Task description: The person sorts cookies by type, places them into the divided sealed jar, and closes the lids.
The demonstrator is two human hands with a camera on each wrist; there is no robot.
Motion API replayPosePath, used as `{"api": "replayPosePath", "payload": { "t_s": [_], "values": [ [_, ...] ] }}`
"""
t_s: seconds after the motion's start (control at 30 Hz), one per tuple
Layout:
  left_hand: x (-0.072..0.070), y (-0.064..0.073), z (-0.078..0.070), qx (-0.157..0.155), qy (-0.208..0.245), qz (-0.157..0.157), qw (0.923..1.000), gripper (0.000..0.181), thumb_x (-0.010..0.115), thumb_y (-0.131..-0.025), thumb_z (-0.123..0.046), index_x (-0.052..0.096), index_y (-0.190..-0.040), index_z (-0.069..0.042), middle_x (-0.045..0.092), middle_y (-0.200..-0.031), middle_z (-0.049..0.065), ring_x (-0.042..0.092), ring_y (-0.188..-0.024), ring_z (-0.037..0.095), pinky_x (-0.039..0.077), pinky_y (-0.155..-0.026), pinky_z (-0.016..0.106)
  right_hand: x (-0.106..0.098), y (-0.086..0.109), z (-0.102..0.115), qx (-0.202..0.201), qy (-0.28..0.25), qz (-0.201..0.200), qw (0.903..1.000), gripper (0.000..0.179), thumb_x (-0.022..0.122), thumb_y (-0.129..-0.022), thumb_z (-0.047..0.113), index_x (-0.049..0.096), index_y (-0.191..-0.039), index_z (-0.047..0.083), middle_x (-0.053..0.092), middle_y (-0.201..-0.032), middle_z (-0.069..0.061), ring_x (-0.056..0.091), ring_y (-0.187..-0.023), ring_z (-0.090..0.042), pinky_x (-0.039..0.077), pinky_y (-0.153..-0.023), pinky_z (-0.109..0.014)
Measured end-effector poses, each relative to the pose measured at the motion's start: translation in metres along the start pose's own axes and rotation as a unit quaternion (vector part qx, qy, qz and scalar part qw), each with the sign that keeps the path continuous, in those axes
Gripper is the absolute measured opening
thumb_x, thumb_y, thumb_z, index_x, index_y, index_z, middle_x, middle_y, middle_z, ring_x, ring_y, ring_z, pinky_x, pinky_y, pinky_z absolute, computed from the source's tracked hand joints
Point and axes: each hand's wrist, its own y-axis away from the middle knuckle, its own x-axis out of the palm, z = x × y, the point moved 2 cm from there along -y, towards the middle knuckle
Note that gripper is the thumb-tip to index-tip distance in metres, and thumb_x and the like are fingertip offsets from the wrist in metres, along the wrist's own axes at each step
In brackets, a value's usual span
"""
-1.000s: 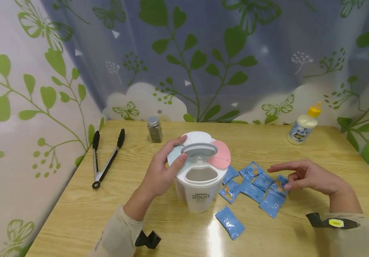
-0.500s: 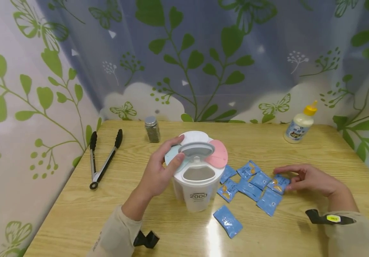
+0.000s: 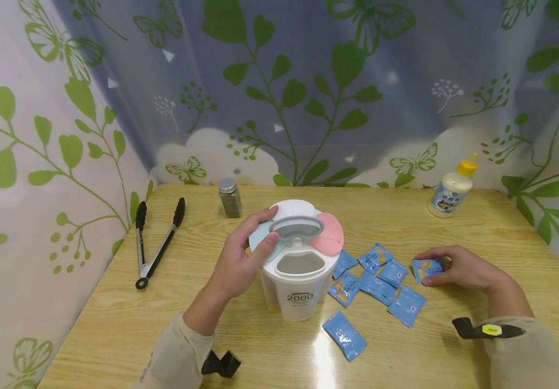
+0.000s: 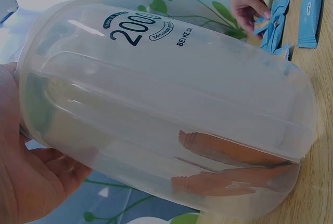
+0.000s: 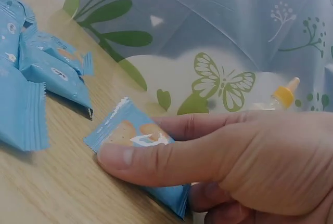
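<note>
A translucent storage canister (image 3: 300, 300) with a lid of white, pink and pale blue flaps stands upright on the table. Its grey front flap (image 3: 296, 228) is raised, baring the opening. My left hand (image 3: 243, 256) grips the lid's left side, thumb on top. Through the canister wall, the left wrist view shows a few orange-brown packets (image 4: 229, 154) at the bottom. To the right, my right hand (image 3: 464, 270) pinches a small blue snack packet (image 3: 426, 268) between thumb and fingers. The right wrist view shows biscuit pictures on this packet (image 5: 136, 122). Several similar blue packets (image 3: 377, 287) lie between canister and right hand.
One blue packet (image 3: 345, 335) lies apart in front. Open tongs (image 3: 155, 254) with black tips lie at the left. A small spice jar (image 3: 231, 200) stands behind the canister, and a yellow-capped bottle (image 3: 450, 193) at the back right. A patterned curtain (image 3: 304, 92) backs the table.
My right hand has come down onto a blue packet, taken hold of it and drawn it slightly away from the others. The left hand keeps its grip on the canister.
</note>
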Motion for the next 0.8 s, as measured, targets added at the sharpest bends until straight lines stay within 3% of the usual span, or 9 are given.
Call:
{"api": "replayPosePath", "payload": {
  "t_s": [0.1, 0.27, 0.47, 0.53, 0.67, 0.8],
  "values": [
    [0.0, 0.001, 0.0, 0.002, 0.001, 0.0, 1.0, 0.045, 0.057, -0.101, -0.022, 0.052, -0.142, -0.006, 0.051, -0.149, 0.012, 0.053, -0.134, 0.027, 0.052, -0.1, 0.031, -0.001, 0.0, -0.002, 0.006, 0.009, -0.004, 0.9999, 0.047, 0.08, -0.084, 0.031, 0.068, -0.123, 0.007, 0.069, -0.118, -0.012, 0.056, -0.116, -0.026, 0.048, -0.096, -0.05],
    [0.001, 0.002, 0.001, 0.001, 0.003, -0.003, 1.0, 0.044, 0.057, -0.1, -0.022, 0.053, -0.141, -0.005, 0.052, -0.149, 0.01, 0.052, -0.135, 0.027, 0.051, -0.101, 0.03, -0.003, 0.002, -0.005, 0.007, -0.012, -0.006, 0.9999, 0.039, 0.071, -0.093, 0.029, 0.067, -0.124, 0.005, 0.07, -0.116, -0.009, 0.056, -0.1, 0.003, 0.049, -0.081, -0.02],
    [0.002, 0.002, 0.001, -0.002, 0.006, -0.003, 1.0, 0.043, 0.057, -0.1, -0.021, 0.053, -0.14, -0.005, 0.053, -0.149, 0.009, 0.05, -0.137, 0.026, 0.049, -0.103, 0.028, -0.007, 0.002, -0.003, 0.049, -0.046, -0.025, 0.9974, 0.048, 0.064, -0.097, 0.036, 0.062, -0.133, 0.004, 0.06, -0.134, -0.021, 0.053, -0.11, -0.009, 0.049, -0.081, -0.019],
    [0.002, 0.002, 0.0, -0.002, 0.005, -0.004, 1.0, 0.043, 0.057, -0.1, -0.021, 0.053, -0.14, -0.005, 0.053, -0.149, 0.009, 0.05, -0.137, 0.025, 0.049, -0.102, 0.028, -0.009, 0.002, -0.001, 0.056, -0.071, -0.029, 0.9954, 0.049, 0.063, -0.098, 0.036, 0.06, -0.135, 0.003, 0.062, -0.129, -0.019, 0.054, -0.1, -0.008, 0.049, -0.074, -0.022],
    [0.002, 0.001, 0.0, -0.003, 0.007, -0.005, 1.0, 0.043, 0.057, -0.1, -0.02, 0.053, -0.14, -0.006, 0.053, -0.149, 0.008, 0.05, -0.137, 0.025, 0.049, -0.103, 0.027, -0.011, 0.001, 0.009, 0.052, -0.138, -0.04, 0.9883, 0.047, 0.062, -0.099, 0.031, 0.057, -0.135, 0.0, 0.063, -0.096, -0.003, 0.049, -0.066, -0.009, 0.045, -0.056, -0.027],
    [0.001, 0.001, 0.0, 0.0, 0.009, -0.007, 0.9999, 0.043, 0.058, -0.1, -0.02, 0.054, -0.14, -0.005, 0.053, -0.149, 0.008, 0.051, -0.136, 0.025, 0.05, -0.101, 0.026, -0.014, -0.001, 0.023, 0.041, -0.182, -0.045, 0.9814, 0.048, 0.061, -0.1, 0.029, 0.053, -0.136, -0.002, 0.058, -0.082, 0.007, 0.041, -0.056, -0.009, 0.039, -0.05, -0.029]
  ]
}}
